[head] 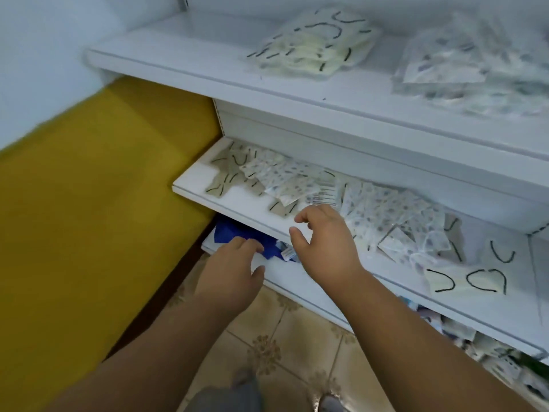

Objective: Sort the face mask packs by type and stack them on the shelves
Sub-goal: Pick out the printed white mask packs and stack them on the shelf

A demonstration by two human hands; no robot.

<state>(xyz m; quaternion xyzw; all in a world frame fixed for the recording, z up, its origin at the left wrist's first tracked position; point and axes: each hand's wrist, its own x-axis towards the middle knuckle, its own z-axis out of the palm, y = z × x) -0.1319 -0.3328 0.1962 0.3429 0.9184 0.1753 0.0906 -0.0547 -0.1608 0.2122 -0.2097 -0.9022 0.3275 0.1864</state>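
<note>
Both hands empty: my right hand [323, 245] hovers, fingers loosely curled, over mixed mask packs [300, 182]; my left hand [234, 269] hangs relaxed. Sorted piles [315, 46] sit above, apart by type.

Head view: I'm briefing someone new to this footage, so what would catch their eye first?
Two bare arms reach in from below: the right hand hovers with loosely curled fingers over the front edge of the middle shelf, the left hand below it near a blue pack. Mixed mask packs sprawl along that shelf, while the top shelf holds two neater piles. A yellow surface fills the left.
</note>
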